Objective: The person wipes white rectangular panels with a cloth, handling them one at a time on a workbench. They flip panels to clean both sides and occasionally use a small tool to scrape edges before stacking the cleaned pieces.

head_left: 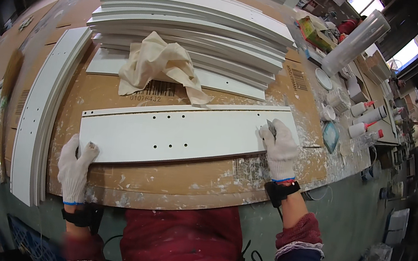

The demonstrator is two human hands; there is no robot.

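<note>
A long white panel [182, 135] with several small drilled holes lies flat on the cardboard-covered bench [202, 180] in front of me. My left hand [75, 168], in a white glove, grips the panel's near left corner. My right hand [279, 149], also gloved, rests on the panel's right end and is shut on a small grey scraper blade [271, 128] whose tip touches the white surface.
A crumpled cream cloth [162, 66] lies beyond the panel, in front of a stack of white panels [196, 28]. More white strips [43, 108] lie along the left. Squeeze bottles [366, 119], cups and a plastic roll [355, 41] crowd the right side.
</note>
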